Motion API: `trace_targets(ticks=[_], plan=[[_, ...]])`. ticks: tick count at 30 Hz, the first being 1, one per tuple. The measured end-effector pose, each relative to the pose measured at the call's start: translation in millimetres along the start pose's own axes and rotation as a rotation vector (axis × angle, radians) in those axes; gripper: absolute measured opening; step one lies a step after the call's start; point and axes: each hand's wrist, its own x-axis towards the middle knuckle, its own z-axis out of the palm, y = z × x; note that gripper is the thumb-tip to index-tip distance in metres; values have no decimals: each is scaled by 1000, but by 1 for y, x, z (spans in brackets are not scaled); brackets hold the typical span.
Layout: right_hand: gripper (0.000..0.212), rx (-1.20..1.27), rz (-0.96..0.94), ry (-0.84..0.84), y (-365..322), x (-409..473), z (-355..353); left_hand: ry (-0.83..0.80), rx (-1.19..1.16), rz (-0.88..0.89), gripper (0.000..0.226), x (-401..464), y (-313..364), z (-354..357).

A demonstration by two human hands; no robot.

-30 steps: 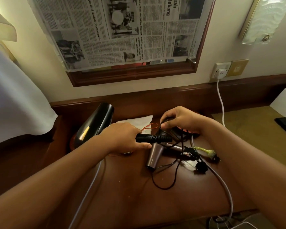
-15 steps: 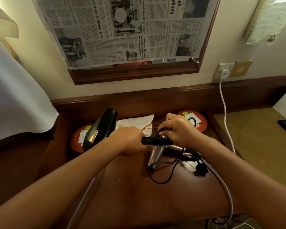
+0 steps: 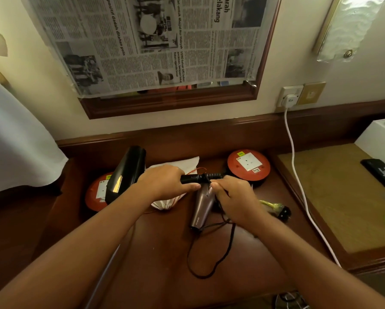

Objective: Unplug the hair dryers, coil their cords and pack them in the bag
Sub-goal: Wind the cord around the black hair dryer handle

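Coiling step, by the look of it. Left hand (image 3: 164, 182) gripping black dryer (image 3: 126, 175) by its handle; right hand (image 3: 234, 198) pinching black cord (image 3: 228, 246) just beside. Mauve dryer (image 3: 201, 208) under right hand on bench (image 3: 164, 264). Next: winding slack loop below right hand round the handle.

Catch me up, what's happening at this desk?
A person is packing up hair dryers. The left hand grips the handle of the black hair dryer, and the right hand pinches its black cord by the strain relief; most of the cord trails loose over the desk. A mauve hair dryer lies under the right hand. The white bag sits behind, nothing packed yet. A white plug is in the wall socket.
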Motion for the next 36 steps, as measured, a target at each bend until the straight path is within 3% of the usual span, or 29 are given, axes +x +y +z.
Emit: trace_targets(ticks=[3, 5, 9, 14, 18, 22, 27, 33, 36], plan=[[28, 351, 278, 45, 4, -8, 13, 30, 8, 14, 60, -2, 3, -3], [24, 653, 454, -11, 2, -13, 18, 32, 9, 27, 59, -3, 4, -5], [20, 1057, 535, -150, -1, -20, 19, 28, 11, 48, 57, -4, 7, -7], [34, 1079, 523, -330, -1, -19, 16, 44, -21, 55, 62, -5, 9, -16], [45, 1064, 508, -363, 10, -24, 21, 40, 11, 74, 63, -8, 12, -26], [28, 1278, 429, -348, 17, -27, 26, 45, -71, 58, 66, -10, 12, -28], [14, 1362, 404, -258, 19, -27, 36, 43, -156, 70, 65, -12, 16, -34], [34, 968, 397, -156, 25, -20, 39, -4, -279, 118, 66, -22, 28, -41], [45, 950, 417, -182, 29, -16, 36, -17, -289, 154, 62, -25, 29, -43]])
